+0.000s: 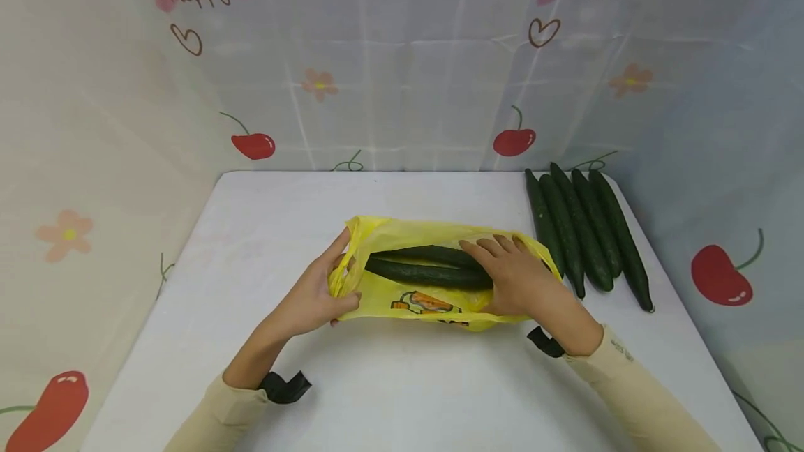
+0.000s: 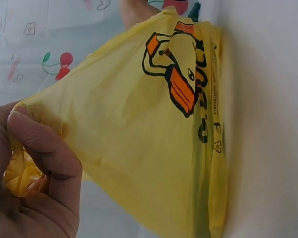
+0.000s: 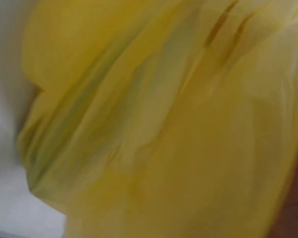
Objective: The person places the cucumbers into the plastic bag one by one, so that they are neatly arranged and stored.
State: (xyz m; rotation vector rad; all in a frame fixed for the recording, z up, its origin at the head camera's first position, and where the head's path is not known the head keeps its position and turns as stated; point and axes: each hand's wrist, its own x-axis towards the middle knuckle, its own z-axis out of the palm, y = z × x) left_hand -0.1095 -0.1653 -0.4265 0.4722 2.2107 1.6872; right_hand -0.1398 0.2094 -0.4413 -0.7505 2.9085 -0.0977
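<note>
A yellow plastic bag lies with its mouth spread wide, and dark green cucumbers show inside it. My left hand pinches the bag's left edge between thumb and fingers; in the left wrist view that hand holds the gathered film of the bag. At the bag's right side my right hand reaches into the mouth, over the right ends of the cucumbers; whether its fingers grip them is hidden. In the right wrist view the bag fills most of the picture, with green shapes showing through.
Several loose cucumbers lie side by side at the right rear of the white table, close to the bag's right edge. A patterned curtain hangs behind the table and along both sides.
</note>
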